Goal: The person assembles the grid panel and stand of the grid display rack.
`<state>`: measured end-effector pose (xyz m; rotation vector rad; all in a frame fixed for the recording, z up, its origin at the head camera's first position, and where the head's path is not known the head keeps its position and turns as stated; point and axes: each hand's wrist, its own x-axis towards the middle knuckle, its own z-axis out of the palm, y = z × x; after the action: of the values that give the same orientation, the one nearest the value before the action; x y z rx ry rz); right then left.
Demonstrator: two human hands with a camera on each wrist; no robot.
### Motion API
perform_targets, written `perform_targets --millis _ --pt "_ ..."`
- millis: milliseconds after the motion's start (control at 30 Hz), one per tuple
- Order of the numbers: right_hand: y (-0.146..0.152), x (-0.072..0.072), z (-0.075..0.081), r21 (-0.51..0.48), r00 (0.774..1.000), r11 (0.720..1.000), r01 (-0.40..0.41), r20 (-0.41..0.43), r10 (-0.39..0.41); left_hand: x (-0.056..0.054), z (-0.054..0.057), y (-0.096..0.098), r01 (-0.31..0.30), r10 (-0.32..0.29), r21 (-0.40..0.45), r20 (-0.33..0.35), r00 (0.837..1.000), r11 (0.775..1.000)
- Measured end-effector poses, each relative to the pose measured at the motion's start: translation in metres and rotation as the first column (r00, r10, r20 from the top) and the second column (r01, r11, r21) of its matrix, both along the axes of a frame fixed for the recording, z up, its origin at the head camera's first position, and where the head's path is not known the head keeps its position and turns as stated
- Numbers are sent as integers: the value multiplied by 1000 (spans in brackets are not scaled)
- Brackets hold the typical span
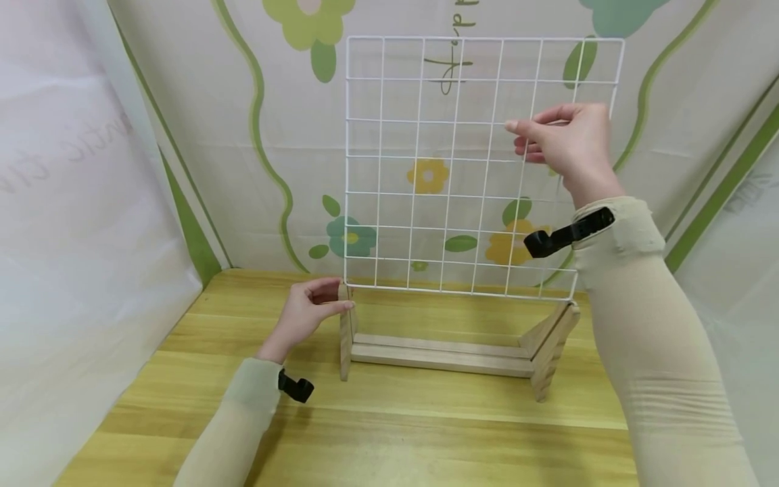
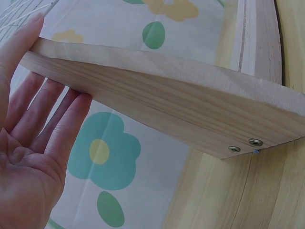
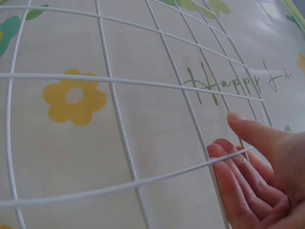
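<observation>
A white wire grid panel stands upright above a light wooden stand, which has two side pieces joined by a grooved bar. The panel's lower corners meet the tops of the side pieces. My left hand pinches the upper end of the left side piece, thumb on one side and fingers on the other. On the panel's right part my right hand grips the wires, with the thumb in front and curled fingers reaching behind.
The stand rests on a yellowish wooden table. Behind it hangs a white cloth printed with flowers, leaves and lettering. More white cloth hangs at the left and right sides. Each wrist wears a black camera band.
</observation>
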<state>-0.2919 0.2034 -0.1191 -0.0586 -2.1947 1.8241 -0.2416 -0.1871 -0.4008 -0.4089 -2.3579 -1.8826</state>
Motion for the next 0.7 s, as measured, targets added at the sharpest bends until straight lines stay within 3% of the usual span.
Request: perform_targets --millis 700 --pt "1 8 -7 -11 1000 1000 8 -17 -8 1 0 -1 2 -2 0 -2 1000 1000"
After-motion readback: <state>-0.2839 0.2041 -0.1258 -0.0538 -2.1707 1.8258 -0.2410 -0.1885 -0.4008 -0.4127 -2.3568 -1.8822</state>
